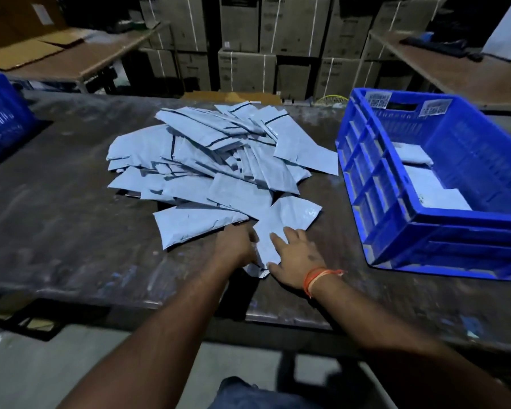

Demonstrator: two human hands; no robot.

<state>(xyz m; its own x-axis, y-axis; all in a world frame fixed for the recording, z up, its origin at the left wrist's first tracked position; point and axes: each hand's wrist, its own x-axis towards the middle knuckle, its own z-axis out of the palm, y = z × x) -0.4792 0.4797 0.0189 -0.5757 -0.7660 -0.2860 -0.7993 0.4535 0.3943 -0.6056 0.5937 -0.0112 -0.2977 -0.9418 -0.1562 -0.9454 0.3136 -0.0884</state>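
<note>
A heap of several grey-blue mailer bags point(219, 160) lies spread across the middle of a dark worn table point(56, 208). The nearest bag point(286, 219) points towards me at the front of the heap. My left hand point(236, 246) grips its left edge, fingers curled at the bag's side. My right hand point(295, 255), with an orange thread round the wrist, rests flat on the bag's right side with fingers spread. A blue plastic crate point(443, 228) stands to the right and holds a few of the same bags point(425, 184).
Another blue crate point(0, 113) sits at the table's left edge. Stacked cardboard boxes point(248, 45) line the back wall. Side tables stand at back left point(80, 54) and back right point(455, 66). The table's near edge point(189, 305) runs just below my wrists.
</note>
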